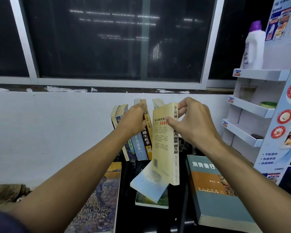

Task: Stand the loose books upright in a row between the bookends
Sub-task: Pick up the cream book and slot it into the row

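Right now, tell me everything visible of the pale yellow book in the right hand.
The pale yellow book looks like a closed paperback. Its back cover, with print and a low barcode, faces the camera; the spine bears black Chinese characters. It is nearly upright, right of the standing row. The right hand pinches it near the top, thumb on the cover. Its lower end overlaps a light blue book; contact unclear.

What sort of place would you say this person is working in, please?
Probably an office or shop back room at night: a dark window, a cardboard display stand holding a detergent bottle, and loose books.
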The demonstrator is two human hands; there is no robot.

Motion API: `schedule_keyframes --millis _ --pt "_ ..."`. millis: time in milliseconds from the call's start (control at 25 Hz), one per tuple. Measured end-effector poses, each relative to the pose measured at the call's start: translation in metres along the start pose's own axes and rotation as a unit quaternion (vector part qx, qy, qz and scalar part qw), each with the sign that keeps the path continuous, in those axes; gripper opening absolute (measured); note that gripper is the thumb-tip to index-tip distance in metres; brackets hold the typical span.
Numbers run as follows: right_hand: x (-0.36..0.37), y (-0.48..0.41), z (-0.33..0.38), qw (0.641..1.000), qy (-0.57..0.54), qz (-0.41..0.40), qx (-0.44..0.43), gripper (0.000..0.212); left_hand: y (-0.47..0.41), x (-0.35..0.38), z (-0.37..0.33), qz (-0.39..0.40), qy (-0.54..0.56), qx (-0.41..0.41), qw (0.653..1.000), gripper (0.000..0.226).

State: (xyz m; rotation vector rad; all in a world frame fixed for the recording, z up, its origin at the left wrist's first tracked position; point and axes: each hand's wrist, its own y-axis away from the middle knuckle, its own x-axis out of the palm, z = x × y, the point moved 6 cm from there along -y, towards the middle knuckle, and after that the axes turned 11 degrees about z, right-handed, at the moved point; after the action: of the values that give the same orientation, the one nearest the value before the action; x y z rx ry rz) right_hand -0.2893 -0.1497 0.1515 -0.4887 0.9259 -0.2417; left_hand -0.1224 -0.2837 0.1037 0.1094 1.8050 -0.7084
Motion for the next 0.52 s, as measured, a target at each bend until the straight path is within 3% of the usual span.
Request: schedule_keyframes --millis 520 --pt "0.015 -0.061 0.023 0.996 0.067 -0.032 -0.045 0.033 0.006 -0.001 0.008 -0.047 0.018 0.015 0.999 0.026"
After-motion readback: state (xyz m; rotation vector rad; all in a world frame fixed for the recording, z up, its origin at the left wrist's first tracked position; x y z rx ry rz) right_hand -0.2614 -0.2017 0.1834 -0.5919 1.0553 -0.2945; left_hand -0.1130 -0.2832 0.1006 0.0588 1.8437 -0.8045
